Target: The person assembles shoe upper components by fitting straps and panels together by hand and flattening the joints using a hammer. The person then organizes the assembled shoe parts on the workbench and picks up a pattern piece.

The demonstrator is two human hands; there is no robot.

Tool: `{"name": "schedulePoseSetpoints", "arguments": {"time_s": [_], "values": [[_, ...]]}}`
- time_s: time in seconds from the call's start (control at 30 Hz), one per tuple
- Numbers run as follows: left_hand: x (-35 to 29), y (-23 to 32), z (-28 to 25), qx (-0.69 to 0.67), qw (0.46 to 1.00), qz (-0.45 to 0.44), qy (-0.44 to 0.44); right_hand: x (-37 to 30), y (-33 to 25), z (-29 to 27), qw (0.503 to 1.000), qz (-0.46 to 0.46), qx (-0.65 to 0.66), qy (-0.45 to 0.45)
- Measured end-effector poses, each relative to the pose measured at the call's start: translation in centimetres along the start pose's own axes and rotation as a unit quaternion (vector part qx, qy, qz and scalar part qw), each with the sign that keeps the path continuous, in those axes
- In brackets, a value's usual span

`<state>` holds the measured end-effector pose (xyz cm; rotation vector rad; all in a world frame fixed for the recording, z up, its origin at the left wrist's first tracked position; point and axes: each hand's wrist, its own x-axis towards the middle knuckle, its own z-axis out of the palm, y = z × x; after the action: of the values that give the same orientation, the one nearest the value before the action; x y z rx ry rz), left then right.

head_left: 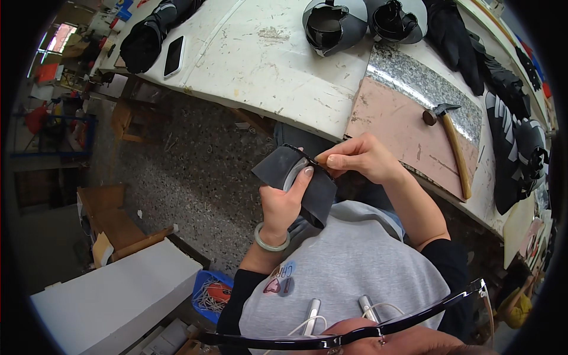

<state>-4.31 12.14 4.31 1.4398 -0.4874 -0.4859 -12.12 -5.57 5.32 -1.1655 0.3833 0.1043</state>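
Note:
A dark grey shoe upper piece (319, 201) with a black edge and a lighter strip in its middle is held over my lap, off the table's front edge. My left hand (281, 207) grips it from the near side, thumb pressed on the light strip and fingers hidden beneath. At its far edge, my right hand (365, 158) is closed in a pinch, thumb against forefinger. Whether anything besides the black edge sits between those fingertips is too small to make out.
On the white table (260, 77) are a phone (174, 57), two grey shoe uppers (335, 26), and a hammer (454, 148) on a pink board (408, 127) beside a granite slab (426, 83). Dark uppers (503, 154) lie rightward. A white box (118, 290) and blue basket (204, 281) stand lower left.

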Motion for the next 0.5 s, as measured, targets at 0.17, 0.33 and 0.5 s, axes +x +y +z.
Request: {"name": "schedulePoseSetpoints", "arguments": {"time_s": [0.17,0.33,0.5], "values": [[-0.5,-0.2,0.1,0.013,1.0,-0.014,0.018,-0.2,0.4,-0.9,0.997,0.071,0.006,-0.03],[-0.8,0.0,0.3,0.05,0.999,-0.015,0.006,-0.1,0.1,-0.7,0.994,0.096,-0.018,-0.044],[-0.8,-0.6,0.7,0.033,0.999,-0.009,0.007,-0.3,1.2,-0.3,0.997,0.063,-0.032,-0.012]]}}
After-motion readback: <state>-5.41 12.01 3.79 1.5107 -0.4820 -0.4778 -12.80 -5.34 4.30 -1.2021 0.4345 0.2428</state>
